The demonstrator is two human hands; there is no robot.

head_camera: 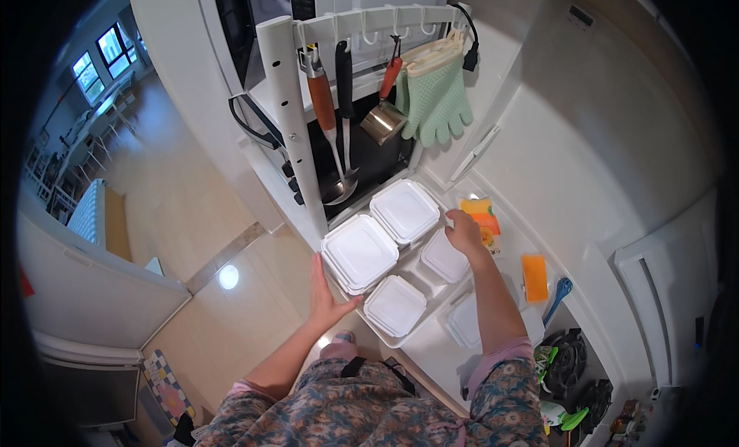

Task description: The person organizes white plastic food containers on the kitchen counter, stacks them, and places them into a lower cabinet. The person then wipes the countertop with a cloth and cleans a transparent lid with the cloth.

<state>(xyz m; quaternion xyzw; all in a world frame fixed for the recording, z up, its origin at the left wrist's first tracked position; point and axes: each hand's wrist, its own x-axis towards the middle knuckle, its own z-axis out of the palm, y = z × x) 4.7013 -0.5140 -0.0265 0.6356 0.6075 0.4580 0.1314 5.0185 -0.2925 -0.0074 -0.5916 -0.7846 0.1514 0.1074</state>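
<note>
A white tray (420, 283) holds several white lidded food containers, among them a large one at the left (361, 252), another at the back (405, 210) and a smaller one at the front (395, 305). My left hand (328, 300) spreads around the tray's left front corner, fingers along the outer side and thumb at the rim. Across from it, my right hand (465, 233) is at the tray's right side with bent fingers by the rim. Its fingertips are partly hidden. My right forearm passes over a smaller container (444, 255) and the counter.
An orange food packet (488, 219), an orange pouch (535, 278) and a blue utensil (559, 297) lie on the counter. More containers (463, 320) stand beside the tray. Ladles (340, 187), a metal cup (383, 123) and green oven mitts (439, 98) hang from a rack rail. Gas burners (566, 357) are at right.
</note>
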